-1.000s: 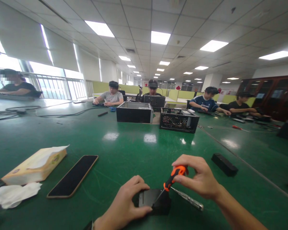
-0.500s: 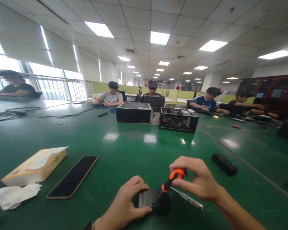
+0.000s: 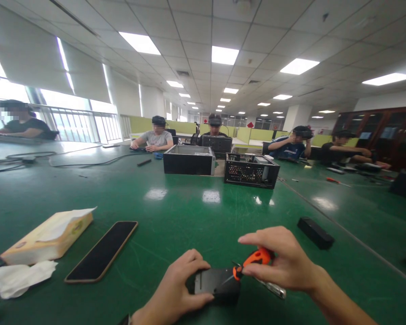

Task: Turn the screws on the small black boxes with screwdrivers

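At the near edge, my left hand (image 3: 181, 284) grips a small black box-shaped device (image 3: 211, 282) by its left end, thumb in front and fingers behind. My right hand (image 3: 282, 259) holds an orange-and-black screwdriver (image 3: 257, 258) between the thumb and the curled fingers, with the index finger stretched out off the handle. The screwdriver leans to the right, and its shaft reaches down-left to the device's top face. Whether the tip sits in a screw is too small to tell. A second, clear-handled screwdriver (image 3: 274, 289) lies on the table behind, partly hidden by my right hand.
A phone (image 3: 103, 253), a tissue pack (image 3: 50, 237) and crumpled tissue (image 3: 20, 277) lie on the left. To the right rests a black block (image 3: 315, 232). Two computer cases (image 3: 189, 160) (image 3: 252, 170) stand farther back on the green table (image 3: 176, 207). Several people sit around it.
The screwdriver has tilted from steep to a lower slant, its handle moving right and down. My right index finger has come off the handle. My left hand stays on the device.
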Demonstrator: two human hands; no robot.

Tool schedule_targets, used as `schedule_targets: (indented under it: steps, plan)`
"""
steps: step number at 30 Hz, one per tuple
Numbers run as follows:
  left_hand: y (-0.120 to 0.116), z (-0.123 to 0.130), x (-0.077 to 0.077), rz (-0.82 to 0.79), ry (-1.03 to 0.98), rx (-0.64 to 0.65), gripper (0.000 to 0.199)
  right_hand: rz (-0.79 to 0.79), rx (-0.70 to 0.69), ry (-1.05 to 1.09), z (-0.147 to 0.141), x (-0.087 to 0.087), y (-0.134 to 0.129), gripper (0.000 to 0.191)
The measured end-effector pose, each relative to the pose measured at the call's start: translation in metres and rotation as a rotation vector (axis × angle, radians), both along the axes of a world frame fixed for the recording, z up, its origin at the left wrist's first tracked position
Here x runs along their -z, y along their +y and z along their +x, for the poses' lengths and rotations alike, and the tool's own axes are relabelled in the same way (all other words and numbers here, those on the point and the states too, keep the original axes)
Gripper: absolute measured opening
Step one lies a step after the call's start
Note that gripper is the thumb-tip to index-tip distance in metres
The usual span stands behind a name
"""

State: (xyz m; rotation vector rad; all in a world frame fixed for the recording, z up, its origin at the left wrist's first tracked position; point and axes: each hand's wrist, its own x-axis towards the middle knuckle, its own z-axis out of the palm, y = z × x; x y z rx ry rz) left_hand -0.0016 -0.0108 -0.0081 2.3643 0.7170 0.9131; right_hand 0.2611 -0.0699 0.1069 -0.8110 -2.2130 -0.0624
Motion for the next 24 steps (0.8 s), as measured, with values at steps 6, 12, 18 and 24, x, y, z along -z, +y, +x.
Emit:
schedule_targets:
  steps: [6, 12, 18, 24]
  plan:
    - [0.0001, 0.0004, -0.0012, -0.001, 0.003, -0.003, 0.035, -0.108, -0.047, -0.013, 0.0006, -0.001, -0.0013, 0.031]
    - [0.0006, 0.0011, -0.0013, -0.008, -0.002, 0.001, 0.035, -0.085, -0.027, -0.065, -0.0005, -0.0037, -0.0021, 0.028]
    - [0.001, 0.0, 0.0003, -0.007, 0.004, 0.007, 0.036, -0.095, 0.009, -0.068, 0.0021, -0.0067, -0.0045, 0.029]
    - [0.0007, 0.0008, -0.0009, 0.003, 0.014, -0.004, 0.036, -0.132, 0.004, -0.056, 0.0043, -0.0056, -0.0034, 0.031]
